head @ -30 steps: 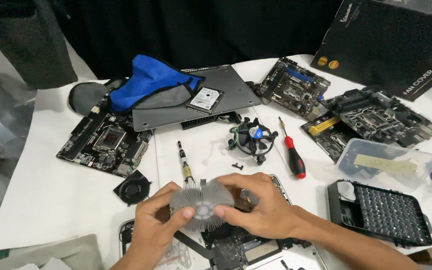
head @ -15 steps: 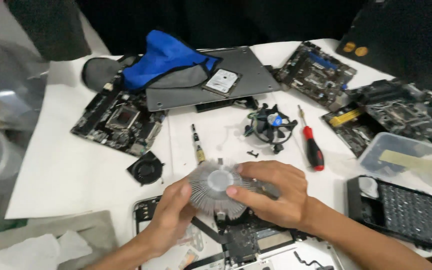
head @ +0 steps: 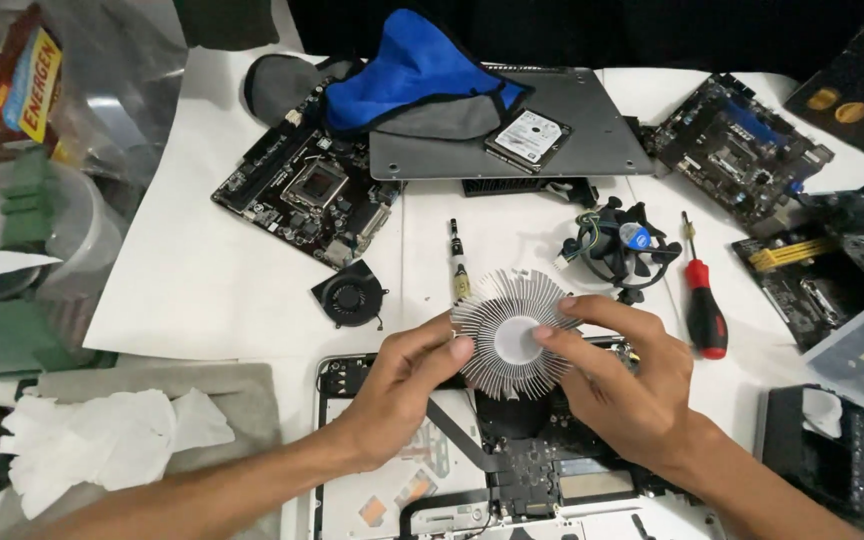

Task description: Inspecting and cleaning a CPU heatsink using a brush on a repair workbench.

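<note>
Item in hand: round finned aluminium heatsink (head: 508, 338), raised above the opened laptop chassis (head: 372, 490) at the near edge of the table, fins fanning out from a flat pale core that faces the camera.
Left hand (head: 402, 395): closed on the heatsink's left rim, thumb and forefinger pinching the fins.
Right hand (head: 627, 385): closed on the right rim, forefinger laid across the core, other fingers curled behind the fins.
Grip state: both hands narrow and firm on the heatsink; it touches nothing else.
Step in hand: by the look of it, inspection or turning of the loose heatsink between the fingers, apart from its fan.
Next move calls for: judged from the pose, a steady two-handed hold by the rim, since the thin fins would bend under a hard squeeze.
Nearby, right: black cooler fan (head: 620, 245) with blue hub, wires trailing; red-handled screwdriver (head: 704, 310) just beside it.
Nearby, left: small black blower fan (head: 350, 297); slim driver bit (head: 459, 262) upright of the heatsink.
Farther back: bare motherboard (head: 302, 195); grey laptop lid (head: 592, 130) bearing a hard drive (head: 527, 138) and a blue cloth (head: 412, 65).
Far left: crumpled white tissue (head: 102, 440).
</note>
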